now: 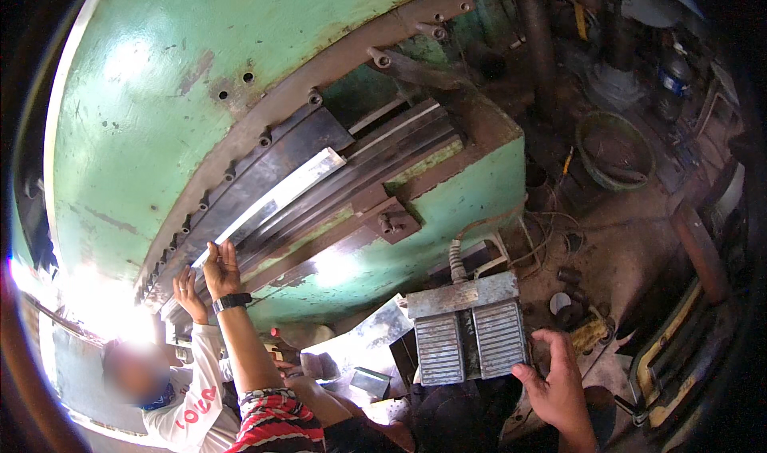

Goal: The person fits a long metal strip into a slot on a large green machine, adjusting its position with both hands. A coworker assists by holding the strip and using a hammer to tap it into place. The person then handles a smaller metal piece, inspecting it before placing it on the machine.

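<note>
- Head view: one large green press machine (pixel 176 93) is seen, with one bright metal strip (pixel 280 196) lying along its dark bed.
- One grey foot pedal unit (pixel 470 329) with two ribbed treads is counted on the floor, a ribbed hose rising from its top.
- One round green basin (pixel 615 151) is seen on the dirt floor, well apart from the pedal.
- Right hand (pixel 559 385): raised from the lower edge, fingers spread wide, fingertips just beside the pedal's right tread; nothing is held.
- Left hand (pixel 221 268): arm stretched up, watch on the wrist, open palm laid flat against the bed at the strip's lower end.
- A co-worker's hand (pixel 188 292) is placed just beside it on the same edge.
</note>
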Available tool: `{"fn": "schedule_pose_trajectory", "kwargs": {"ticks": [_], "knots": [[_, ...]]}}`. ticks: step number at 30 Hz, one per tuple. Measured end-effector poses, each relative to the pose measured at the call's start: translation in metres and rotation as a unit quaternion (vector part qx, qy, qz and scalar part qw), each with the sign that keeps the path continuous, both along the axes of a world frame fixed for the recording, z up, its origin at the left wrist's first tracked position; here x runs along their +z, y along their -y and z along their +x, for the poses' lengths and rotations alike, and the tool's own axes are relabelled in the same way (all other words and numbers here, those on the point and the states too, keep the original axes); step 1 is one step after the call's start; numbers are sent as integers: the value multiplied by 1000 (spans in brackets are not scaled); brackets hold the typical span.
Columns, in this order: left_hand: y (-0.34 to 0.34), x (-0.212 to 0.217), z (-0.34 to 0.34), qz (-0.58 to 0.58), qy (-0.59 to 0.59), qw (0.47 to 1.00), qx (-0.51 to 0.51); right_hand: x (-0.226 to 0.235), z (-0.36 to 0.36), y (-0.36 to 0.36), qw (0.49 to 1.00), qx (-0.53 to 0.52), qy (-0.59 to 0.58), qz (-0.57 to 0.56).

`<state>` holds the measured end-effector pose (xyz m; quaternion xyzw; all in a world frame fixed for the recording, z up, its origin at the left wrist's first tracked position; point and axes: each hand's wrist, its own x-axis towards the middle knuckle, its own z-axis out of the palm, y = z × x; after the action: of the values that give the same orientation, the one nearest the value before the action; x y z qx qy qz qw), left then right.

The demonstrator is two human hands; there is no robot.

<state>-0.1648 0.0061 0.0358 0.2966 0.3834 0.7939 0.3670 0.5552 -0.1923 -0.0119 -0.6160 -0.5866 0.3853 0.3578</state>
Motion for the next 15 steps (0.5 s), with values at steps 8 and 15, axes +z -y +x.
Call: {"fn": "schedule_pose_trajectory", "kwargs": {"ticks": [8,15], "knots": [[2,20,70,-26,15,996,79,-1,2,-2,1000,-14,14,4],[6,28,80,-10,34,997,64,1,2,-3,1000,-9,2,3]]}}
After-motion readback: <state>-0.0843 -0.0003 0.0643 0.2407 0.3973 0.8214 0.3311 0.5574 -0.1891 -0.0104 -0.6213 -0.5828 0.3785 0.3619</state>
